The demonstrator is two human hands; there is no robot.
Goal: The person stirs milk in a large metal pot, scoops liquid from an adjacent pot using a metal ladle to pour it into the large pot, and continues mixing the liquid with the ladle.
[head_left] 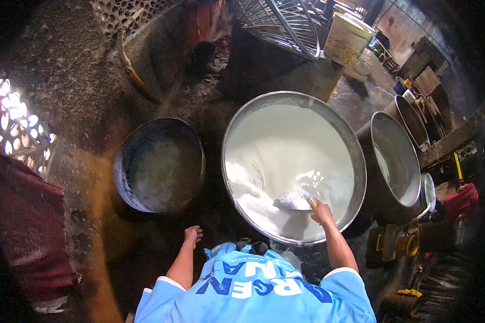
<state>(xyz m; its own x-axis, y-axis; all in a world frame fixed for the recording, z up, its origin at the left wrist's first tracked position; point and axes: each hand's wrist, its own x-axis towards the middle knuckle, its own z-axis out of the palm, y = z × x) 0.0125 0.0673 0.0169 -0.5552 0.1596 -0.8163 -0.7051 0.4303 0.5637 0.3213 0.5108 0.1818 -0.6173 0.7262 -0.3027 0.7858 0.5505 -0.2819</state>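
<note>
My right hand grips the edge of a shallow, metallic-looking bowl. This bowl rests at the surface of a milky white liquid, near the side of the large round metal vat closest to me. Ripples and bright glints show around it. My left hand hangs in the air to the left of the vat, holding nothing, its fingers a little apart and loosely bent. Beyond that hand stands a smaller dark tub with a cloudy greyish content.
Right of the vat are another deep metal pot and a further pot behind it. A metal-barred frame and a pale square container stand at the back. A dark red cloth hangs at left.
</note>
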